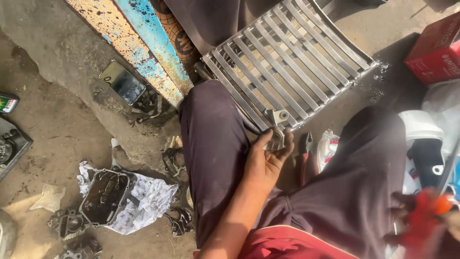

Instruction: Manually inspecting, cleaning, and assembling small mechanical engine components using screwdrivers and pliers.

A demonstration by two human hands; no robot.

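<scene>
Head camera view looks down on a small grey cast-metal bracket with a round eyelet at its top, held between the person's knees just in front of the lower edge of a silver slatted metal grille that lies on the ground. The left hand is closed on this bracket, thumb on one side and fingers curled round the other, palm turned up. The right hand sits at the lower right edge, badly blurred, wrapped around an orange-red handled tool; the tool's working end cannot be made out. Both legs in dark purple trousers frame the bracket, and a red shirt hem shows at the bottom. Just right of the left hand, a pair of red-handled pliers lies on the dirt floor between the legs. To the left, a dark oily engine cover plate rests on crumpled white printed paper, with smaller dark engine castings beside it. Further up, a black smartphone lies on a concrete ledge next to a rusty blue-and-cream painted metal panel. A red cardboard box stands at the upper right
</scene>
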